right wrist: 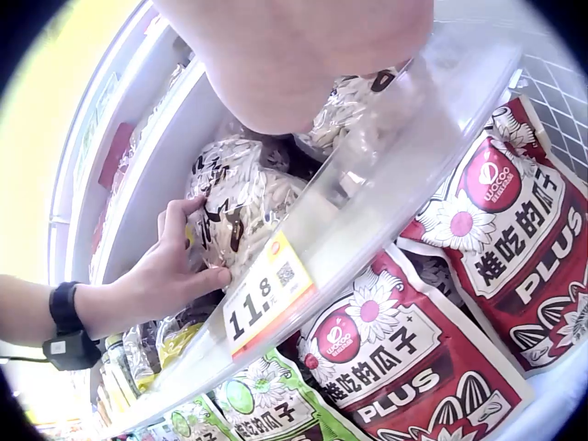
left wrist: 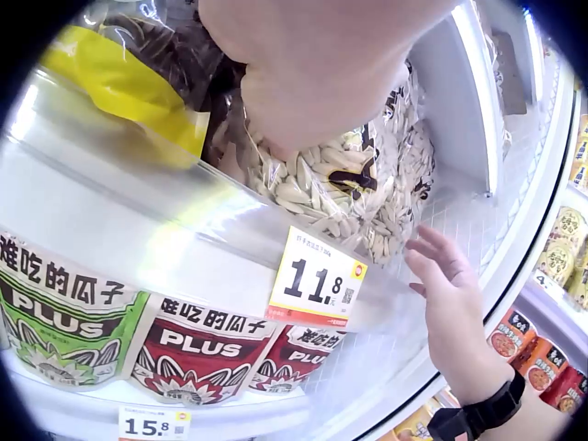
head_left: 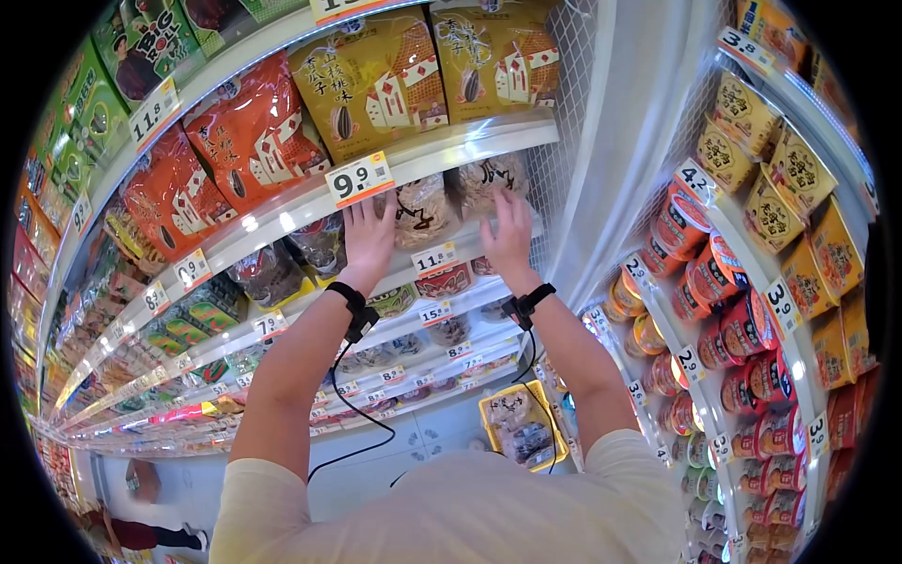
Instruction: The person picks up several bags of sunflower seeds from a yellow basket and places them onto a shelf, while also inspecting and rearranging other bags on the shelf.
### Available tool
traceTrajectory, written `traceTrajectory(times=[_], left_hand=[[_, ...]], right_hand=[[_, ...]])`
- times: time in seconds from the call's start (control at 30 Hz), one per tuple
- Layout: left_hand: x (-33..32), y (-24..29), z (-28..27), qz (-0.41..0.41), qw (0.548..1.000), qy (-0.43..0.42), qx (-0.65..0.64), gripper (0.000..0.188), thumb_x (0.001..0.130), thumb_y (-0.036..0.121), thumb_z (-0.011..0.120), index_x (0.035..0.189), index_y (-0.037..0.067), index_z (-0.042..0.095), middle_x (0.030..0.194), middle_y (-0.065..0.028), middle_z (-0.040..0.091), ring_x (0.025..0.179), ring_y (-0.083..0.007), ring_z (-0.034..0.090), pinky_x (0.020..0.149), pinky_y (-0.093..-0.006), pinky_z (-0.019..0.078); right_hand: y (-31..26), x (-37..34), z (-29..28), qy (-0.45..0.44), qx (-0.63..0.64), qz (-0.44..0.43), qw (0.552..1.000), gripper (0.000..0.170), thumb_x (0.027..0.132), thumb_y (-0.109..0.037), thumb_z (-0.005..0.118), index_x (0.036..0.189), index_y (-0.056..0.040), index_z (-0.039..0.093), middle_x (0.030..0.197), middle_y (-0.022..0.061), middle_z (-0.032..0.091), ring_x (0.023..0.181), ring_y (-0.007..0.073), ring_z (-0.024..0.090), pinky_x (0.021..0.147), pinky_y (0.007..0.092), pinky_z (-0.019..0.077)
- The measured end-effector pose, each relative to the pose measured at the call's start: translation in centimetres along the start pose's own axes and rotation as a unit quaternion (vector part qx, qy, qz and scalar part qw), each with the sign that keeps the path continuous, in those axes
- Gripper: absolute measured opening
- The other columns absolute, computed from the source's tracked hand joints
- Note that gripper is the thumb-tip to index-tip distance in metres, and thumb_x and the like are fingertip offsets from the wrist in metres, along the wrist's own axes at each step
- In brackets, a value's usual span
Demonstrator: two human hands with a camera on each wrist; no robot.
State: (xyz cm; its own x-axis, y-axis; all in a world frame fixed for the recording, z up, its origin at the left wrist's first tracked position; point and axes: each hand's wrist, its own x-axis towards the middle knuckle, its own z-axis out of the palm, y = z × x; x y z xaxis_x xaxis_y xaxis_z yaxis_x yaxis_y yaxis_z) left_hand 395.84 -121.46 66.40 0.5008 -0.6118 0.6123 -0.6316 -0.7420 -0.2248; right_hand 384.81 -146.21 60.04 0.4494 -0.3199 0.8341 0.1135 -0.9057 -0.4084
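Two clear bags of pale seeds lie side by side on a shelf, the left bag [head_left: 425,211] [right wrist: 243,197] and the right bag [head_left: 490,180]. My left hand [head_left: 369,242] [right wrist: 152,285] rests with its fingers and thumb against the left side of the left bag. At the right bag's front, my right hand [head_left: 508,237] [left wrist: 452,308] has its fingers raised and slightly bent. Each wrist view has its own hand large at the top, fingertips hidden. An 11.8 price tag [head_left: 434,257] [left wrist: 317,280] hangs on the shelf edge below.
Gold bags [head_left: 368,85] and red bags [head_left: 246,132] stand on the shelf above. Red PLUS packets [left wrist: 197,349] [right wrist: 413,358] line the shelf below. A yellow basket [head_left: 486,414] holding packages is on the floor. Noodle tubs [head_left: 747,324] fill the shelving at right.
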Motion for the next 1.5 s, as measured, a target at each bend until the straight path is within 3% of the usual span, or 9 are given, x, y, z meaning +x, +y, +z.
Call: traceTrajectory(times=[0.33, 0.43, 0.57, 0.83, 1.03, 1.13, 1.17, 1.37, 1.5], left_hand=[[-2.8, 1.7, -6.2, 0.071, 0.98, 0.082, -0.167, 0.082, 0.073, 0.026, 0.09, 0.14, 0.012, 0.046, 0.145, -0.028, 0.036, 0.133, -0.0485, 0.039, 0.113, -0.0573, 0.0319], [-8.2, 0.1, -8.5, -0.051, 0.905, -0.056, -0.419, 0.046, 0.092, 0.012, 0.074, 0.132, 0.004, 0.054, 0.127, -0.0152, 0.064, 0.119, -0.0257, 0.063, 0.101, -0.0356, 0.0493], [-20.1, -3.2, -9.2, -0.319, 0.761, -0.047, -0.563, 0.023, 0.104, 0.013, 0.06, 0.12, -0.004, 0.058, 0.106, -0.0122, 0.071, 0.096, -0.0194, 0.07, 0.09, -0.0331, 0.0556], [-44.7, -2.9, -7.4, -0.718, 0.473, -0.182, -0.478, 0.025, 0.101, 0.022, 0.062, 0.116, 0.002, 0.059, 0.105, -0.0107, 0.069, 0.088, -0.0193, 0.07, 0.081, -0.031, 0.058], [-49.3, -0.8, -5.6, -0.766, 0.417, -0.205, -0.443, 0.021, 0.101, 0.018, 0.061, 0.115, 0.003, 0.059, 0.104, -0.0111, 0.07, 0.088, -0.0199, 0.07, 0.078, -0.0305, 0.0571], [-52.1, 0.6, -2.5, -0.777, 0.391, -0.201, -0.451, 0.018, 0.101, 0.017, 0.061, 0.113, 0.004, 0.059, 0.101, -0.0105, 0.07, 0.085, -0.0189, 0.07, 0.077, -0.0304, 0.0569], [-53.3, 1.2, -1.3, -0.779, 0.381, -0.2, -0.456, 0.017, 0.101, 0.016, 0.062, 0.113, 0.004, 0.06, 0.099, -0.0102, 0.07, 0.083, -0.0186, 0.069, 0.077, -0.0304, 0.0569], [-61.5, 5.5, 3.0, -0.803, 0.329, -0.242, -0.434, 0.012, 0.103, 0.015, 0.061, 0.11, 0.005, 0.061, 0.096, -0.0094, 0.07, 0.079, -0.0186, 0.069, 0.072, -0.0307, 0.0565], [-65.8, 7.1, 4.7, -0.813, 0.306, -0.283, -0.406, 0.01, 0.102, 0.014, 0.061, 0.108, 0.006, 0.059, 0.093, -0.0096, 0.069, 0.078, -0.0204, 0.068, 0.072, -0.0329, 0.0559]], right_hand=[[0.4, -8.1, -4.5, 0.033, 0.116, 0.057, 0.991, 0.039, 0.088, -0.004, 0.064, 0.127, -0.0004, 0.061, 0.129, 0.0185, 0.06, 0.113, 0.0373, 0.058, 0.098, 0.0439, 0.0473], [2.5, -16.9, -5.8, -0.058, 0.207, 0.27, 0.939, 0.033, 0.092, -0.008, 0.065, 0.123, 0.001, 0.062, 0.104, 0.0142, 0.068, 0.094, 0.0266, 0.066, 0.083, 0.0367, 0.0532], [9.6, -34.1, -8.4, -0.228, 0.065, 0.388, 0.891, 0.026, 0.095, -0.015, 0.065, 0.115, 0.0018, 0.064, 0.089, 0.0085, 0.071, 0.08, 0.0167, 0.068, 0.074, 0.0323, 0.0549], [15.1, -61.8, -12.5, -0.503, -0.006, 0.572, 0.648, 0.027, 0.091, -0.025, 0.063, 0.098, 0.001, 0.067, 0.078, 0.0112, 0.072, 0.065, 0.0204, 0.071, 0.053, 0.0345, 0.0544], [12.3, -65.5, -9.6, -0.658, -0.043, 0.6, 0.452, 0.03, 0.087, -0.027, 0.065, 0.094, 0.001, 0.072, 0.079, 0.0183, 0.072, 0.069, 0.0291, 0.073, 0.059, 0.0434, 0.0596], [14.4, -74.1, -4.8, -0.705, -0.09, 0.399, 0.58, 0.04, 0.087, -0.03, 0.06, 0.094, 0.0066, 0.072, 0.101, 0.0274, 0.073, 0.092, 0.0404, 0.073, 0.084, 0.0504, 0.0576], [15.7, -75.1, -3.0, -0.811, -0.053, 0.207, 0.545, 0.042, 0.088, -0.03, 0.058, 0.105, 0.0063, 0.07, 0.108, 0.0292, 0.071, 0.104, 0.0454, 0.068, 0.093, 0.053, 0.0536], [17.6, -80.4, 8.7, -0.652, -0.043, 0.406, 0.639, 0.039, 0.092, -0.021, 0.054, 0.123, 0.0003, 0.064, 0.121, 0.0279, 0.066, 0.116, 0.0411, 0.064, 0.099, 0.0497, 0.0511], [16.7, -74.7, 15.4, -0.637, -0.124, 0.322, 0.689, 0.04, 0.094, -0.02, 0.054, 0.13, -0.0065, 0.059, 0.13, 0.0196, 0.063, 0.126, 0.0365, 0.059, 0.104, 0.0527, 0.0473]])
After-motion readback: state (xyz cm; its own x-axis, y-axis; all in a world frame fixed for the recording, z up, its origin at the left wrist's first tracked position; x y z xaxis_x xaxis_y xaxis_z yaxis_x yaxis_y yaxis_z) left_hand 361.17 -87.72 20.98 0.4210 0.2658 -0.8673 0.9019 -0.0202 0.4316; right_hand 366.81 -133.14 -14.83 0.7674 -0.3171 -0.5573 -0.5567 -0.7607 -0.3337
